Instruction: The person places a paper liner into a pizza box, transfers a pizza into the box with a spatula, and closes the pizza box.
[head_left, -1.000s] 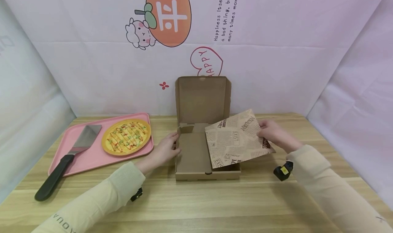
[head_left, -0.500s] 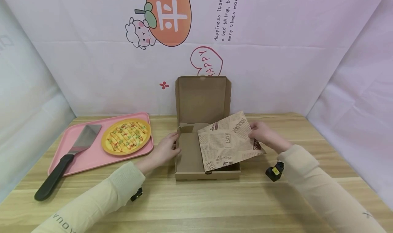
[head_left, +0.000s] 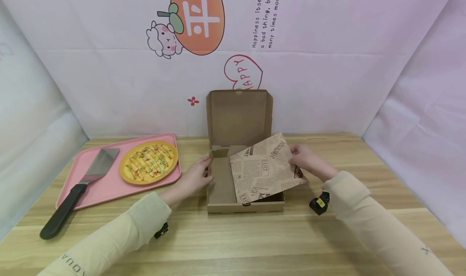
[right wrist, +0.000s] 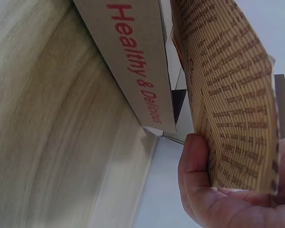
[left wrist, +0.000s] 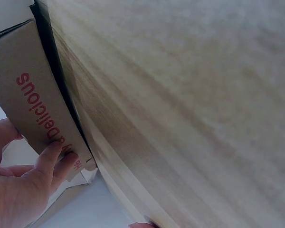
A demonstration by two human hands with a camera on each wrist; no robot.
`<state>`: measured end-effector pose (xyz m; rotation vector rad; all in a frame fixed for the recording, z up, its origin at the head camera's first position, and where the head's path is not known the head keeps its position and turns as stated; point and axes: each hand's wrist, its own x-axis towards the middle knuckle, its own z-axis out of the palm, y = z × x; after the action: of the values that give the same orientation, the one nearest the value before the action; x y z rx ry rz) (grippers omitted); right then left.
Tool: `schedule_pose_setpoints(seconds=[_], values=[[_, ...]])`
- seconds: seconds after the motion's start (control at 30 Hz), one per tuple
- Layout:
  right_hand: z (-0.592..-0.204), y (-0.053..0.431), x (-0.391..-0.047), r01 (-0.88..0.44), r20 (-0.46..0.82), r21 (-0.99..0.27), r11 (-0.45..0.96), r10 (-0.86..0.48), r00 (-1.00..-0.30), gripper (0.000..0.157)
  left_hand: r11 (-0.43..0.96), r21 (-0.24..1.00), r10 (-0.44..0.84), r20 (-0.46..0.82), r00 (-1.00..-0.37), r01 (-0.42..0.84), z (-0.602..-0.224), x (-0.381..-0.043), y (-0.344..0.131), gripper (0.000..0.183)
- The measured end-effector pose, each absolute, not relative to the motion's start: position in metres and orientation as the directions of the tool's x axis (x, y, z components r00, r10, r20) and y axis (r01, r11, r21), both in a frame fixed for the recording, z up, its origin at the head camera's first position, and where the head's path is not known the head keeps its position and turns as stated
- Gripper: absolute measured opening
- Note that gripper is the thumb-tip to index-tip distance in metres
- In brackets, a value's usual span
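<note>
An opened cardboard pizza box (head_left: 222, 187) stands mid-table, its lid (head_left: 238, 118) raised at the back. My left hand (head_left: 193, 177) holds the box's left side wall; in the left wrist view the fingers (left wrist: 50, 164) press the outer face with red lettering, and the thumb reaches over the top edge. A sheet of newsprint-patterned greaseproof paper (head_left: 260, 171) lies tilted over the right part of the box. My right hand (head_left: 307, 161) pinches its right edge, and in the right wrist view the sheet (right wrist: 228, 95) bows above the box's side wall.
On the left, a pink tray (head_left: 109, 197) bears a pizza (head_left: 149, 163) with a yellow rim and a pizza server (head_left: 65, 207), whose black handle overhangs the front edge. A white printed cloth (head_left: 313, 86) hangs behind the wooden table (head_left: 233, 243).
My right hand has moved left with the paper, bringing the sheet further over the box. My left hand stays at the left wall.
</note>
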<state>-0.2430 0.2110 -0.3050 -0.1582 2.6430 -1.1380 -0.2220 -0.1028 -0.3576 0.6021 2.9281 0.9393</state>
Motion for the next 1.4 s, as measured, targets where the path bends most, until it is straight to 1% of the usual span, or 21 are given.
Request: schedule_pose_setpoints(seconds=[0.37, 0.87, 1.4], values=[[-0.308, 0.202, -0.242, 0.006, -0.203, -0.736, 0.677, -0.212, -0.956, 0.039, 0.747, 0.561, 0.358, 0.112, -0.927, 0.357, -0.357, -0.222, -0.102, 0.055], [-0.309, 0.189, -0.239, 0.005, -0.204, -0.749, 0.662, -0.223, -0.953, 0.048, 0.751, 0.558, 0.352, 0.112, -0.929, 0.352, -0.359, -0.222, -0.102, 0.056], [-0.318, 0.177, -0.241, 0.058, -0.242, -0.798, 0.600, -0.231, -0.942, 0.046, 0.754, 0.554, 0.352, 0.114, -0.929, 0.353, -0.359, -0.222, -0.102, 0.055]])
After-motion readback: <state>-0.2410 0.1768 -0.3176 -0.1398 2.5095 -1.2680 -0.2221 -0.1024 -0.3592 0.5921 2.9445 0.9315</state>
